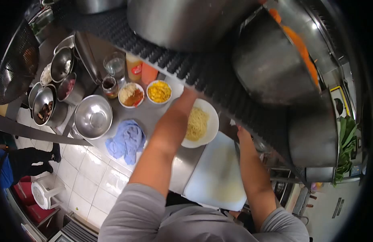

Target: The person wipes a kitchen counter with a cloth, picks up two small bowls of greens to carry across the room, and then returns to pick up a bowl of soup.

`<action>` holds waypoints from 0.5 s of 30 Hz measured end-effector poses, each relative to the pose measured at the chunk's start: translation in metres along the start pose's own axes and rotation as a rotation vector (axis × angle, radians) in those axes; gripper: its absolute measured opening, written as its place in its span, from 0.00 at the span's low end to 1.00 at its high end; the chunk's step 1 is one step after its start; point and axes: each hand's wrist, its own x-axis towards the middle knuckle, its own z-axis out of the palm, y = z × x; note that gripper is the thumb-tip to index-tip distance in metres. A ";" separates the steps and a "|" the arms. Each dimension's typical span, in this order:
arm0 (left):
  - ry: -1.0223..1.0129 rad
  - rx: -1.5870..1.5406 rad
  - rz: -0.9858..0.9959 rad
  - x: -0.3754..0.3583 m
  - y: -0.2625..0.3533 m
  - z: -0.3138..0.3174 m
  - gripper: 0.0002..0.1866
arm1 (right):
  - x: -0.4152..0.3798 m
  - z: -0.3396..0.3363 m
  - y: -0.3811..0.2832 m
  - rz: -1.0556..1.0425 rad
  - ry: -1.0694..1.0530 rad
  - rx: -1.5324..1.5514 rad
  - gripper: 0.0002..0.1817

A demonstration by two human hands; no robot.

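My left hand point(188, 96) reaches past a white bowl of noodles point(197, 124) toward the back of the counter; the shelf edge hides its fingers. Below the same shelf, on the right, my right hand point(241, 131) shows only in part, close to the far end of a white cutting board point(218, 173). What either hand holds is hidden. Left of my left forearm stand a bowl of yellow pieces point(159, 92) and a bowl with beige and reddish-brown seasonings point(131, 95).
A dark ribbed shelf point(186, 66) bearing large metal pots point(267, 60) hangs low over the counter. At left are an empty steel bowl point(93, 117), a blue cloth point(127, 141), a glass jar point(110, 86) and several pans point(45, 107). Another person's legs point(35, 155) show near a white stool point(44, 194).
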 end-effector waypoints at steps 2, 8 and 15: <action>-0.002 -0.043 -0.014 0.015 0.009 0.012 0.19 | -0.002 -0.015 -0.002 -0.013 -0.012 0.036 0.17; -0.018 -0.242 -0.093 0.048 0.016 0.036 0.18 | -0.041 -0.044 -0.011 -0.058 -0.024 0.057 0.17; -0.096 -0.434 -0.262 0.053 0.021 0.065 0.17 | -0.150 -0.091 -0.063 -0.023 0.009 0.040 0.15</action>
